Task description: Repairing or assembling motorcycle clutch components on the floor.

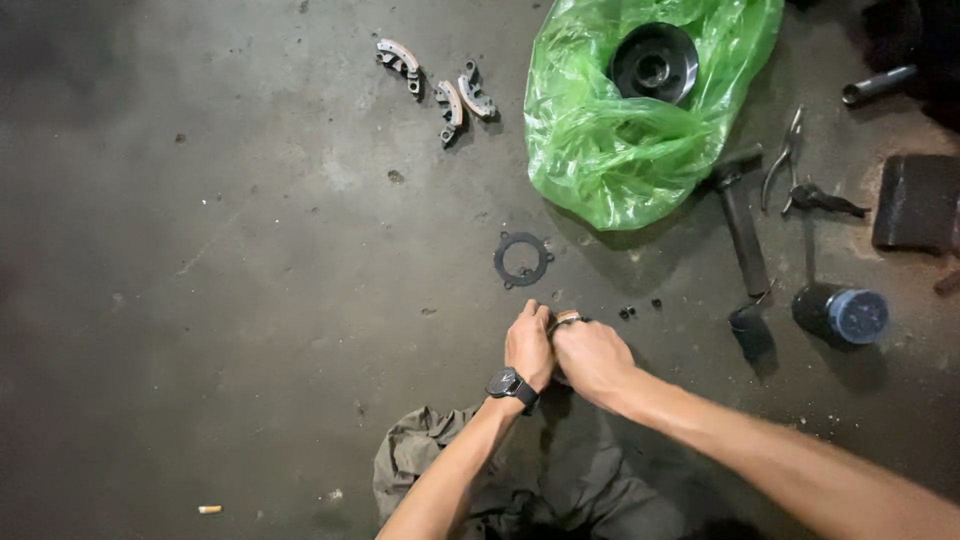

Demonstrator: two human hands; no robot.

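Now, step: both hands press together on one small metal part, low on the concrete floor [200,250], just in front of a grey-green rag [440,460].
left hand [528,347]: clenched over the part, wrist with a black watch [509,384].
right hand [592,358]: closed on the same part from the other side; fingers touch the left hand.
part [567,318]: mostly hidden by the fingers; only a curved metal edge with a brownish strip shows at the top. Looks like one more shoe, cannot tell for sure.
doing it well: judged, the grip should stay close to the floor and the force go in line with the part, so nothing springs off; thumbs clear of the edge.
risk: small black bits [628,313] lie just beside the hands, easy to knock away.
bag [640,110]: green plastic, open at top, holds a black round pulley-like disc [654,62]; nothing else visible inside.
can [842,314]: dark cylinder on its side, blue end cap on; contents not visible.
loose on floor: three curved shoes [440,88], ring gasket [523,259], hammer [742,225], pliers [788,155], dark block [918,203], cigarette butt [209,509].
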